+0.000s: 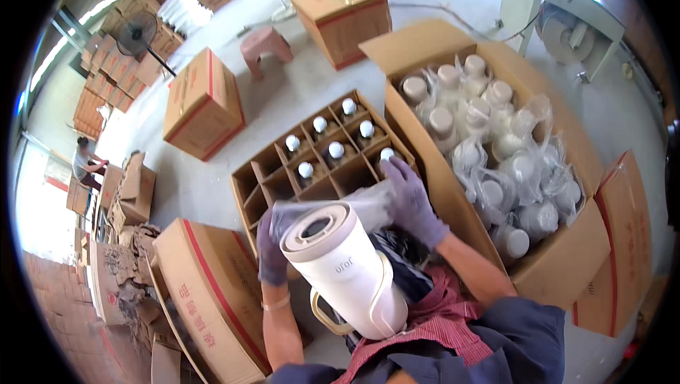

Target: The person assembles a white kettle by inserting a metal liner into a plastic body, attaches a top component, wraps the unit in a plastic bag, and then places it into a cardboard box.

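Observation:
A white insulated jug (347,263) with a beige-edged handle leans upright against my lap, its round top facing up. Between my hands, just beyond the jug, stretches a clear plastic bag (368,203), blurred in places. My left hand (271,249), in a purple-grey glove, is closed on the bag's left end, beside the jug's rim. My right hand (416,203), gloved alike, grips the other end; its fingertips come close to a white-topped piece in the divided carton (248,200). Several white-topped pieces (336,150) stand in that carton's compartments, their lower parts hidden.
A large open carton (453,193) of bagged white jugs (506,147) stands at the right. Closed cartons (205,104), a pink stool (265,47) and a black fan (136,33) are farther off. Another carton (209,292) sits by my left arm; a person (85,161) sits far left.

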Action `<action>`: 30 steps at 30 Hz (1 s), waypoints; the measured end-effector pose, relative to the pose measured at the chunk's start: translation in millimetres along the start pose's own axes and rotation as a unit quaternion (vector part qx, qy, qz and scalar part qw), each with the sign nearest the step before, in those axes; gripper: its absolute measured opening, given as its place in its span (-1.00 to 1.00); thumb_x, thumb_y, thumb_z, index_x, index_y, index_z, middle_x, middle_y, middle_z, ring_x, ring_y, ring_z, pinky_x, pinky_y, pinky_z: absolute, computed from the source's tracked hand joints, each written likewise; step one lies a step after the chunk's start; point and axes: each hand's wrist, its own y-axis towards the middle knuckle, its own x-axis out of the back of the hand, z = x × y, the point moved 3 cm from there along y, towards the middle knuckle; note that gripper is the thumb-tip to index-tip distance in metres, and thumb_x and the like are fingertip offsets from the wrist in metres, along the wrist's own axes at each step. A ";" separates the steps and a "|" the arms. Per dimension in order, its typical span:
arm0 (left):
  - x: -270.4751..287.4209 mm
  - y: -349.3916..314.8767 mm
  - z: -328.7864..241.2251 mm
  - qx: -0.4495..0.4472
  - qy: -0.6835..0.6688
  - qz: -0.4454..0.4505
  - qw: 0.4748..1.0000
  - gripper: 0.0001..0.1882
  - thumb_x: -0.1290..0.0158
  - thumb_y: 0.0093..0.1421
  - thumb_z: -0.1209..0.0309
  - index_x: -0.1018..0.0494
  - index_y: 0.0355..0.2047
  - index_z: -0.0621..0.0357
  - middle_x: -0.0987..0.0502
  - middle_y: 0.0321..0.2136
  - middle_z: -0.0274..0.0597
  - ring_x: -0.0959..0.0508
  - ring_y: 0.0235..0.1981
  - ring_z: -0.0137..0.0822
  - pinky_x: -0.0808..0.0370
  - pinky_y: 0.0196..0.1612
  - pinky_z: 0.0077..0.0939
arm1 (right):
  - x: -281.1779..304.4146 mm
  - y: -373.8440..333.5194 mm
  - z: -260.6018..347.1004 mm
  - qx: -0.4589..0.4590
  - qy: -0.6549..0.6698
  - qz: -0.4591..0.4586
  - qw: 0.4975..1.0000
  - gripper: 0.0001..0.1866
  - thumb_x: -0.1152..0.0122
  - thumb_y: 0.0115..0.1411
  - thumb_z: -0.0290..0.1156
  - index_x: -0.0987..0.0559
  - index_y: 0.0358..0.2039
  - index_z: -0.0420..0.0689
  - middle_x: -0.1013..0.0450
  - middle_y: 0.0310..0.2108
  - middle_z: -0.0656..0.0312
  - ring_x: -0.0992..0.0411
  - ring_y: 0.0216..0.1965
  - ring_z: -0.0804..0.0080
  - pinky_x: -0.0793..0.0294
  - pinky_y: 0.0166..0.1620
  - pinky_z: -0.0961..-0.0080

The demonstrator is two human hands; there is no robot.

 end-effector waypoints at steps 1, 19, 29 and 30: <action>12.9 -11.6 -10.5 -0.091 0.147 -0.029 0.985 -0.65 -0.20 0.06 0.57 -0.46 -0.11 0.26 -0.55 -0.29 -0.08 -0.55 -0.22 -0.16 -0.47 -0.14 -0.38 | 24.7 0.4 37.7 0.043 0.016 -0.026 0.999 -0.28 -0.15 -0.12 -0.62 -0.35 0.18 -0.20 -0.28 0.14 -0.12 -0.27 0.13 -0.13 -0.24 0.22 0.12; 7.2 -225.3 -37.7 0.170 -0.210 0.247 0.931 -0.60 -0.02 0.30 0.29 -0.43 0.06 0.28 -0.54 -0.05 -0.08 -0.52 -0.02 -0.23 -0.42 0.08 -0.44 | 45.5 -280.1 -1.2 0.336 0.035 0.259 0.905 -0.75 -0.10 0.07 -0.31 -0.49 -0.22 -0.05 -0.41 -0.08 0.13 -0.34 0.06 0.18 -0.21 0.28 0.08; -86.2 -183.9 -24.5 0.162 -0.261 -0.092 0.947 -0.41 0.15 0.27 0.29 -0.20 0.25 0.40 -0.38 0.14 -0.02 -0.42 0.10 -0.18 -0.35 0.15 -0.39 | 62.8 -259.9 21.6 0.400 0.122 0.206 0.884 -0.47 -0.08 0.12 -0.32 -0.39 0.15 -0.04 -0.19 0.19 0.07 -0.15 0.30 0.01 0.03 0.31 -0.26; -91.7 -167.2 -29.8 0.176 -0.261 -0.064 0.947 -0.41 0.18 0.28 0.27 -0.20 0.24 0.42 -0.38 0.14 -0.02 -0.43 0.10 -0.18 -0.36 0.14 -0.38 | 56.3 -255.1 27.0 0.416 0.119 0.170 0.885 -0.56 -0.09 0.10 -0.30 -0.43 0.03 -0.06 -0.22 0.16 0.06 -0.16 0.29 -0.01 0.03 0.28 -0.32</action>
